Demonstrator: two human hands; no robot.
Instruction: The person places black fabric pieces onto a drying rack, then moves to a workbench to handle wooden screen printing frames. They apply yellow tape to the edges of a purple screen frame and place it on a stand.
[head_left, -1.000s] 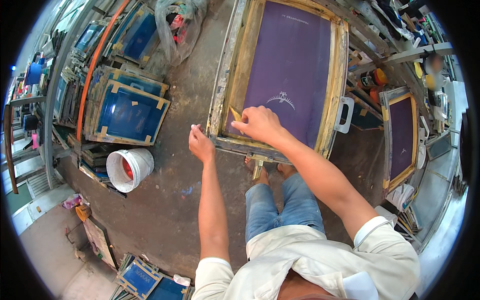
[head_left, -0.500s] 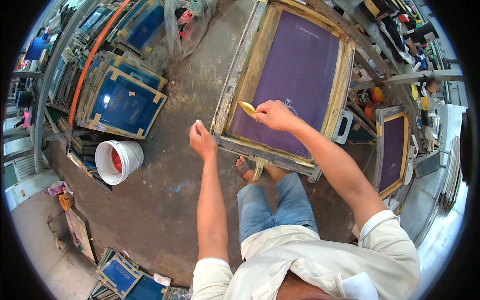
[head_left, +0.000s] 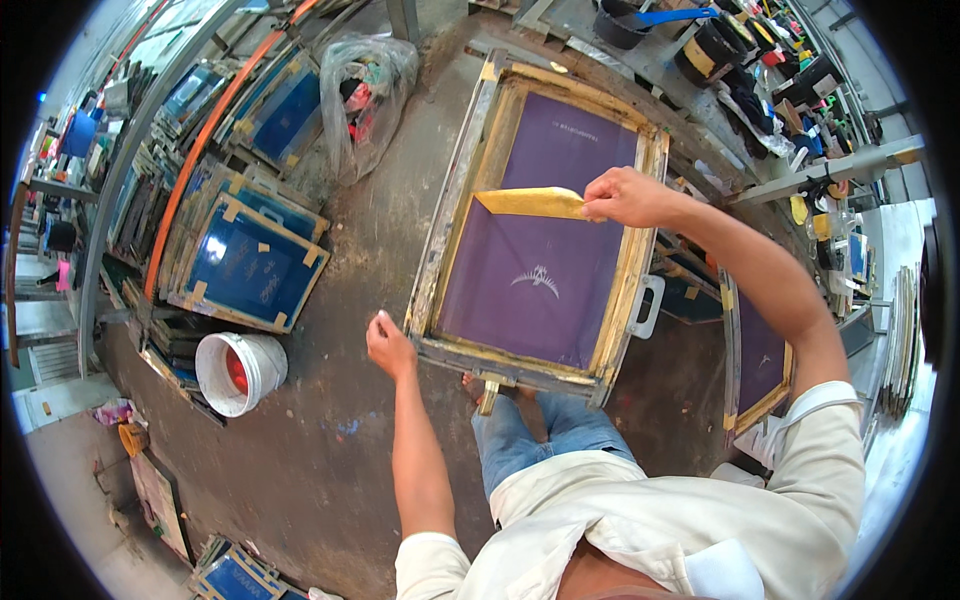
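Fingers [head_left: 597, 203] of the right hand [head_left: 622, 195] pinch one end of a yellow tape strip [head_left: 530, 202] stretched above the purple mesh [head_left: 575, 325] of the screen frame [head_left: 446, 230], in front of the person. Left hand [head_left: 390, 348] curled just beside the frame's near-left corner (can't tell from here if it pinches anything). Looks partway, I'd judge: strip's right end free, left end apparently attached, yellowish tape [head_left: 627, 265] lining the right border.

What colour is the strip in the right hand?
The strip is golden yellow, showing best in the head view.
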